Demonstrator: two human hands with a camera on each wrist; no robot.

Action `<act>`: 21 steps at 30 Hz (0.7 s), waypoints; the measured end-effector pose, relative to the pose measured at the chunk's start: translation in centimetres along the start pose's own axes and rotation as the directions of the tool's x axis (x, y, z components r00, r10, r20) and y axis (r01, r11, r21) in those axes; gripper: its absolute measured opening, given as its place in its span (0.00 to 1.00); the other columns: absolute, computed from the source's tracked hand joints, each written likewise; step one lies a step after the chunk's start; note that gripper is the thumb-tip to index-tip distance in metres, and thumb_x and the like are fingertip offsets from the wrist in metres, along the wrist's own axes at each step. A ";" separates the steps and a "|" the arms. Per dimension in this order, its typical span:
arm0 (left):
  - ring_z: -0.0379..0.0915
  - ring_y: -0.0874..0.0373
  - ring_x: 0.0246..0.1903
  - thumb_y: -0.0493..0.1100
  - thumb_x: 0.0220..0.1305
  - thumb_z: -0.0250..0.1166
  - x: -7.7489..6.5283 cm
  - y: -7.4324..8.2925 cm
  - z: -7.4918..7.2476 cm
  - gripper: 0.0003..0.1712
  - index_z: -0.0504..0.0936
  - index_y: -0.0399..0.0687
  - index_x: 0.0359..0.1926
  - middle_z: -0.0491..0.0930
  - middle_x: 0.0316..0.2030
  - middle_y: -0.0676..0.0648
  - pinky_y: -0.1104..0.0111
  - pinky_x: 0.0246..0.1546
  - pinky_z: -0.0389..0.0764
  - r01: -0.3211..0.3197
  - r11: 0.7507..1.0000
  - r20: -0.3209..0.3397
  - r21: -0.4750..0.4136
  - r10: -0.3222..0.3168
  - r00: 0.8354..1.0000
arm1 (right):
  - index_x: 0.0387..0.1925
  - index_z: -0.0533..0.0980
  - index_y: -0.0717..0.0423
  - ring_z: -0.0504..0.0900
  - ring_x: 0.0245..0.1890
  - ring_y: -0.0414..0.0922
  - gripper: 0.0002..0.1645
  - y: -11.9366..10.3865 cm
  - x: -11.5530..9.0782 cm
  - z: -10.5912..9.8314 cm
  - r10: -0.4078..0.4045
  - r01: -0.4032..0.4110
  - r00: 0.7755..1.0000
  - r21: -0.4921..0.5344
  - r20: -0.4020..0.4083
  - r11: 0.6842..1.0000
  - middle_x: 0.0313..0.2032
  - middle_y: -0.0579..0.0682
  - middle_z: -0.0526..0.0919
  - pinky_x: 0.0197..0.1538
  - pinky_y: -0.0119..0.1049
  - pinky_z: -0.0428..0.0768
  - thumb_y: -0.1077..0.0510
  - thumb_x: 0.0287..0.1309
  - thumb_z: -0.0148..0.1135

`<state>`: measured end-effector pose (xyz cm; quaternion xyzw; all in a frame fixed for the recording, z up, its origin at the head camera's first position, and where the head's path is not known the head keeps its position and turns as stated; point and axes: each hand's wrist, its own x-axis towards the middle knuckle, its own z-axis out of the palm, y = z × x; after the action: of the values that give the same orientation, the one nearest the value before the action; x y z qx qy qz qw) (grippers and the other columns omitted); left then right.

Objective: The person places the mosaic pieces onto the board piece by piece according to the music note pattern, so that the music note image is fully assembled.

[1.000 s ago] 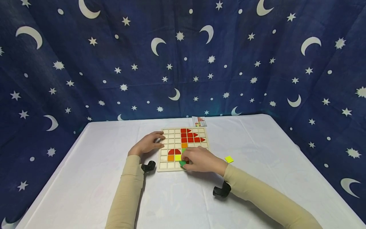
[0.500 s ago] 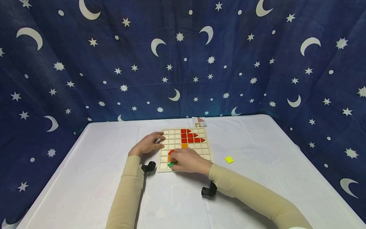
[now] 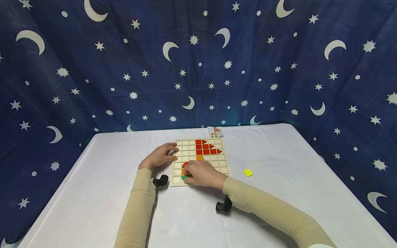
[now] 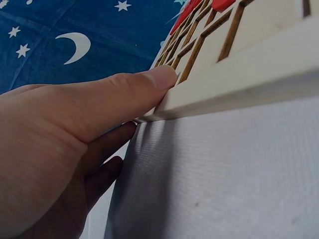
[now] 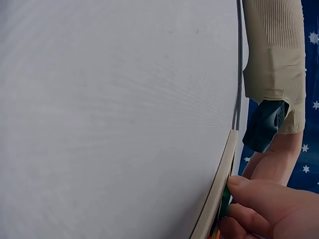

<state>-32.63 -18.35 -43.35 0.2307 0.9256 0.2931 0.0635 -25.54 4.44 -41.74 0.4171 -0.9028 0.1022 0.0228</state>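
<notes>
A wooden grid board [image 3: 222, 164] lies on the white table with coloured tiles in its cells. My left hand [image 3: 159, 155] rests at the board's left edge. In the left wrist view its thumb [image 4: 162, 77] lies on the pale rim, and two fingers reach toward the side below. Over the lower left cells, my right hand [image 3: 204, 173] pinches a green tile [image 3: 184, 178], partly hidden by the fingers. The right wrist view shows that green tile [image 5: 225, 200] at the board's rim [image 5: 214, 194], between thumb and fingers. Red tiles [image 3: 206, 152] form pointed rows at the top.
One yellow tile [image 3: 247, 172] lies on the table to the right of the board. Behind the board is a small printed pattern card [image 3: 215, 132]. A dark blue curtain [image 3: 149, 69] with moons and stars hangs behind the table.
My right hand has moved left across the board's lower rows with the green tile, then shifted only slightly. My left hand has stayed at the left edge.
</notes>
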 end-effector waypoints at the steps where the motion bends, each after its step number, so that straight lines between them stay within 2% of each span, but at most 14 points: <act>1: 0.54 0.40 0.70 0.44 0.63 0.68 0.0 0.0 0.0 0.26 0.77 0.38 0.60 0.63 0.69 0.37 0.49 0.70 0.57 0.000 1.000 0.000 0.000 0.000 1.000 | 0.28 0.82 0.46 0.71 0.22 0.33 0.04 0.0 0.0 0.0 0.002 -0.002 1.000 -0.001 0.003 1.000 0.26 0.37 0.74 0.25 0.25 0.68 0.52 0.52 0.68; 9: 0.55 0.40 0.70 0.45 0.63 0.68 0.2 -0.3 0.0 0.26 0.78 0.38 0.59 0.64 0.69 0.37 0.49 0.70 0.57 -0.004 1.000 -0.002 0.006 0.004 1.000 | 0.32 0.83 0.47 0.71 0.24 0.34 0.04 -0.1 0.1 -0.3 0.007 -0.007 0.999 -0.006 0.053 1.000 0.27 0.38 0.75 0.27 0.27 0.69 0.53 0.53 0.69; 14: 0.55 0.40 0.70 0.45 0.63 0.68 0.2 -0.4 0.1 0.26 0.78 0.38 0.59 0.64 0.69 0.37 0.49 0.70 0.57 -0.010 1.000 -0.003 0.006 0.010 1.000 | 0.27 0.80 0.46 0.71 0.23 0.34 0.05 -0.1 0.1 -0.3 0.018 -0.018 0.999 -0.006 0.041 1.000 0.25 0.38 0.73 0.25 0.27 0.67 0.52 0.54 0.69; 21: 0.55 0.41 0.70 0.45 0.63 0.68 0.2 -0.4 0.2 0.26 0.78 0.38 0.59 0.64 0.69 0.37 0.49 0.70 0.57 -0.010 1.000 -0.005 0.004 0.010 1.000 | 0.27 0.80 0.46 0.70 0.22 0.34 0.06 -0.2 0.1 -0.1 0.020 -0.020 1.000 0.002 0.022 1.000 0.26 0.38 0.73 0.24 0.27 0.68 0.52 0.55 0.69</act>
<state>-32.90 -18.43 -43.71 0.2345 0.9252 0.2924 0.0593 -25.46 4.26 -41.58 0.4090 -0.9071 0.0987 0.0115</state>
